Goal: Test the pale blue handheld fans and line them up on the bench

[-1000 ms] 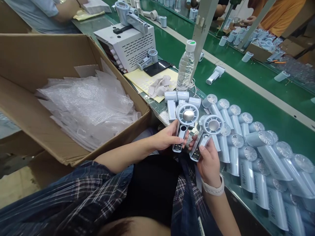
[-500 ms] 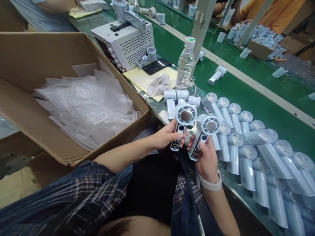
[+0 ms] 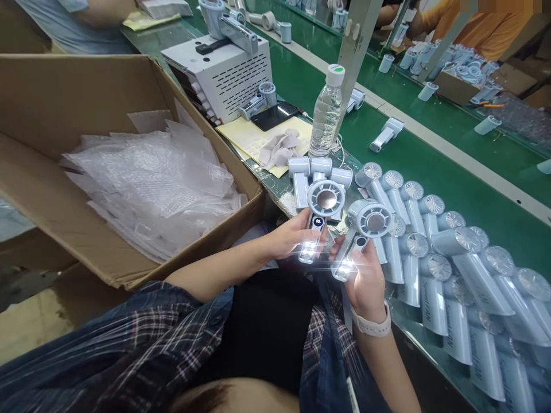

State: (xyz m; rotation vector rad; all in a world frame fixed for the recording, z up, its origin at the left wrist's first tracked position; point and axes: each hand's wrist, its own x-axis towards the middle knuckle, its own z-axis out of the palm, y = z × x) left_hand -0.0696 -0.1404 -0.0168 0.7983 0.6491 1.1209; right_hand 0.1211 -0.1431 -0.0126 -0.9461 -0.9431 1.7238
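My left hand is closed around the handle of a light-blue handheld fan, thumb on its front. A small round display on that handle is lit with digits, and its lower end glows white. In my right hand is a second handheld fan, tilted to the right, its lower handle also glowing. Both fan heads face up towards me. Just beyond them lie a few more fans, heads away from me. Stacked rows of fans marked "SpeedFAN" fill the bench on my right.
A cardboard box of bubble-wrap bags stands at left. Behind are a white vented machine, a phone, a water bottle and a metal post. Single fans lie on the green conveyor. Other people work nearby.
Both fans' lower handles have lit up bright white, and digits now show on the left fan's display. The right fan has tilted slightly further to the right.
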